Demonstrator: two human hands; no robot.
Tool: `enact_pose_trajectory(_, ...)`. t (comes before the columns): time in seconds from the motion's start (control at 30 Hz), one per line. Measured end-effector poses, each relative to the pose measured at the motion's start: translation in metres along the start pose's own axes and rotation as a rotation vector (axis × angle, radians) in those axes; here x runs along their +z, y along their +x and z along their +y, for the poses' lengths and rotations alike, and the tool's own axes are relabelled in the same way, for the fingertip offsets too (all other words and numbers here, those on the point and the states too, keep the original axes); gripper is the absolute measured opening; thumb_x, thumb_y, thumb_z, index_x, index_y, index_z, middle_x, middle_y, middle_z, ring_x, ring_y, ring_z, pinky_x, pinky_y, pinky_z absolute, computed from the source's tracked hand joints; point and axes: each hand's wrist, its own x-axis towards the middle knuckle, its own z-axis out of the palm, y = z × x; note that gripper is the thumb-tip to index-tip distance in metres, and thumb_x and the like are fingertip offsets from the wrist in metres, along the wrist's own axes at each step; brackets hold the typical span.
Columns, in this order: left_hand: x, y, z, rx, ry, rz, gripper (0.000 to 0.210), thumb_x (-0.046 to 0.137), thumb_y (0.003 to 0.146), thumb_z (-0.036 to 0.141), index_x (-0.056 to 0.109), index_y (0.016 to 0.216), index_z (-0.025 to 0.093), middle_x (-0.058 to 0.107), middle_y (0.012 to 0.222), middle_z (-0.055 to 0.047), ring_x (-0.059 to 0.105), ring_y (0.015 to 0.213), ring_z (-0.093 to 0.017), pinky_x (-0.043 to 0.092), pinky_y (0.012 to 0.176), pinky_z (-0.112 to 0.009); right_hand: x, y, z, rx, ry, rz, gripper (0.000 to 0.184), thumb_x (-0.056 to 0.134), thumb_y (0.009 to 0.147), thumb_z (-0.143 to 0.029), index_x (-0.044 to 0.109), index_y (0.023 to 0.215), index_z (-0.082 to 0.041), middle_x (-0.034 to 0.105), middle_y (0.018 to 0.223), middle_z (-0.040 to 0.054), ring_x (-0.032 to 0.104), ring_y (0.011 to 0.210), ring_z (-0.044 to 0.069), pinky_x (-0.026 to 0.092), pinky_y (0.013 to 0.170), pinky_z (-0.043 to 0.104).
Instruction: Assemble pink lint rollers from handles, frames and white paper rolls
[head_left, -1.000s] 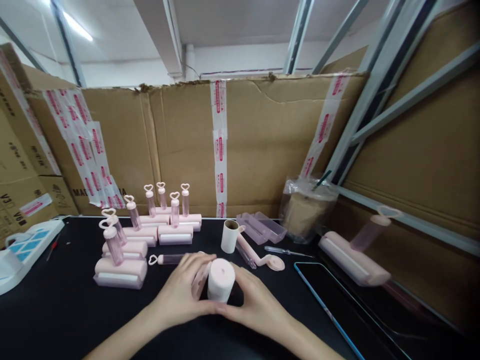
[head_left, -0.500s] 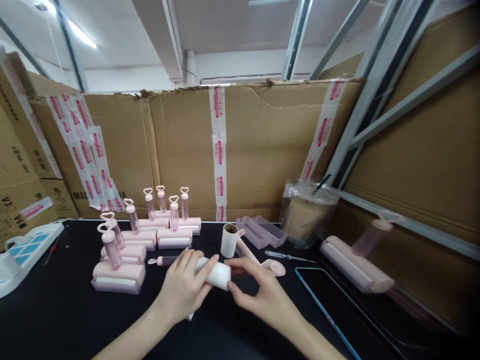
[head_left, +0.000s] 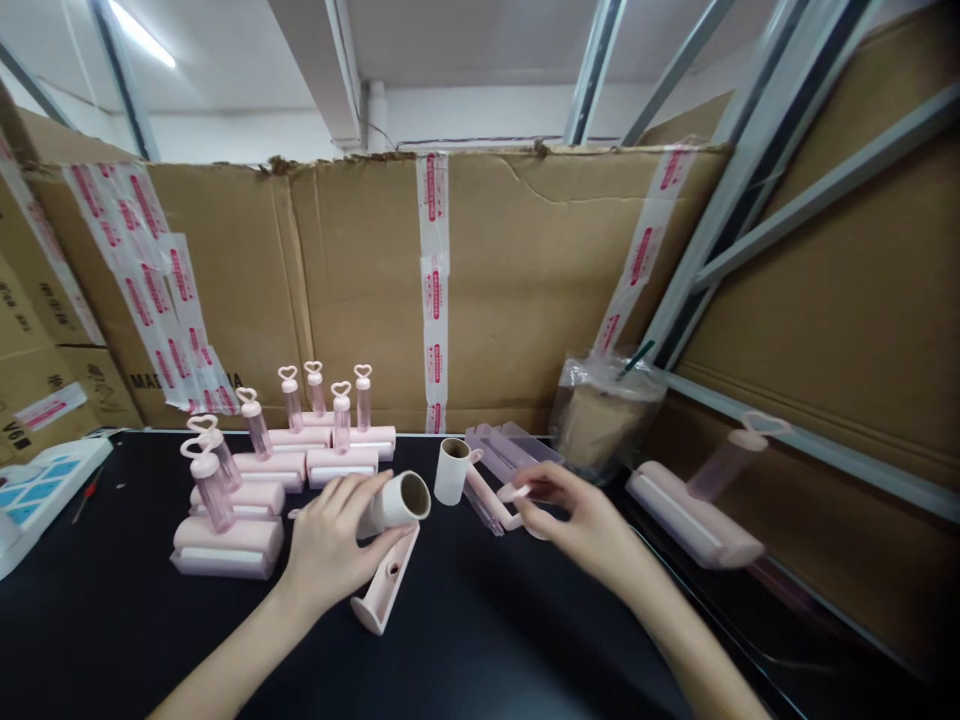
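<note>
My left hand (head_left: 334, 535) is wrapped round a white lint roller roll (head_left: 394, 503), whose hollow cardboard core faces right. Partly under that hand, a pink trough-shaped lint roller holder (head_left: 388, 585) rests on the black table, a hole in its middle. Thumb and fingers of my right hand (head_left: 562, 500) pinch a small pink disc-like piece (head_left: 513, 493), with more pink parts right below it. Another white lint roller roll (head_left: 451, 475) stands upright between the hands, farther back. Beside it lie translucent pink covers (head_left: 506, 450).
Several assembled pink lint rollers (head_left: 229, 545) with heart-shaped loops stand at left. Another lint roller (head_left: 697, 515) is at right, near a plastic-wrapped cup (head_left: 604, 415). A white case with blue compartments (head_left: 45, 490) sits far left. Cardboard (head_left: 367, 270) walls the back.
My right hand has moved away from the roll, rightward to the pink parts, and now pinches a pink piece. My left hand has shifted left and tilted the roll, exposing its core and the holder.
</note>
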Motion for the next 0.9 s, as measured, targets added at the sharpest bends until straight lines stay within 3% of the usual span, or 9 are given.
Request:
enact_pose_trajectory(0.07,-0.003,0.003,-0.002,-0.054,-0.074,0.026,0.041,0.061,0.079,0.047,0.059,0.111,0.022,0.067,0.105,-0.006,0.062,0.096,-0.024,0.049,0.08,-0.031,-0.023,0.006,0.017,0.082,-0.266,0.028,0.014,0.06,0.071,-0.033,0.062,0.078,-0.021,0.07,0.085,0.0064,0.065,0.083,0.025,0.048,0.074,0.034)
enact_pose_trajectory(0.2,-0.005,0.005,-0.001,-0.1,-0.138,-0.002,0.041,0.062,0.077,0.049,0.06,0.108,0.023,0.068,0.103,-0.005,0.063,0.097,-0.025,0.05,0.078,-0.032,-0.043,0.007,0.047,0.336,-0.662,-0.133,0.009,0.062,0.067,-0.03,0.063,0.069,-0.021,0.072,0.076,0.0062,0.066,0.07,0.024,0.041,0.055,0.028)
enact_pose_trajectory(0.3,-0.006,0.005,0.002,-0.169,-0.182,-0.05,0.041,0.062,0.076,0.051,0.06,0.105,0.022,0.068,0.102,-0.006,0.063,0.095,-0.025,0.05,0.078,-0.034,-0.042,0.005,0.054,0.384,-0.713,-0.212,0.004,0.063,0.06,-0.02,0.06,0.058,-0.021,0.069,0.062,0.0036,0.064,0.061,0.023,0.036,0.048,0.026)
enact_pose_trajectory(0.43,-0.005,0.006,0.001,-0.363,-0.368,-0.141,0.041,0.064,0.073,0.049,0.059,0.104,0.023,0.068,0.102,-0.004,0.065,0.09,-0.024,0.051,0.078,-0.035,-0.034,0.007,0.053,0.364,-0.773,-0.238,0.009,0.063,0.057,-0.016,0.057,0.053,-0.022,0.066,0.06,0.003,0.064,0.064,0.024,0.034,0.05,0.026)
enact_pose_trajectory(0.57,0.002,0.007,-0.006,-0.55,-0.765,-0.165,0.048,0.068,0.071,0.04,0.053,0.112,0.02,0.067,0.106,-0.007,0.063,0.097,-0.024,0.051,0.081,-0.034,-0.03,0.008,0.054,0.309,-0.802,-0.239,0.012,0.064,0.055,-0.013,0.058,0.05,-0.023,0.066,0.062,0.0038,0.064,0.073,0.028,0.038,0.057,0.029)
enact_pose_trajectory(0.67,0.006,0.008,-0.006,-0.671,-1.126,-0.128,0.048,0.068,0.073,0.035,0.049,0.113,0.017,0.065,0.105,-0.009,0.061,0.101,-0.025,0.051,0.081,-0.035,-0.03,0.01,0.051,0.259,-0.79,-0.238,0.006,0.067,0.058,-0.018,0.063,0.061,-0.022,0.069,0.077,0.0071,0.064,0.08,0.03,0.043,0.065,0.033)
enact_pose_trajectory(0.77,0.006,0.008,0.001,-0.788,-1.432,-0.066,0.043,0.068,0.075,0.033,0.05,0.111,0.017,0.062,0.106,-0.008,0.059,0.103,-0.026,0.052,0.083,-0.04,-0.016,0.01,0.033,0.053,-0.558,-0.123,0.015,0.06,0.073,-0.032,0.063,0.082,-0.02,0.068,0.092,0.0091,0.063,0.09,0.028,0.045,0.078,0.037)
enact_pose_trajectory(0.83,0.005,0.007,0.007,-0.849,-1.601,-0.054,0.036,0.068,0.077,0.032,0.053,0.107,0.017,0.062,0.105,-0.008,0.059,0.102,-0.026,0.051,0.086,-0.043,0.006,0.006,0.016,-0.093,-0.173,-0.063,0.02,0.054,0.08,-0.036,0.06,0.092,-0.021,0.066,0.095,0.0079,0.063,0.091,0.025,0.046,0.083,0.037)
enact_pose_trajectory(0.9,0.006,0.005,0.013,-0.887,-1.719,-0.048,0.032,0.068,0.078,0.03,0.054,0.104,0.016,0.062,0.104,-0.009,0.059,0.101,-0.025,0.05,0.089,-0.044,0.033,-0.001,0.001,-0.07,0.26,-0.155,0.027,0.057,0.08,-0.04,0.054,0.099,-0.021,0.066,0.092,0.0062,0.065,0.075,0.02,0.051,0.074,0.036)
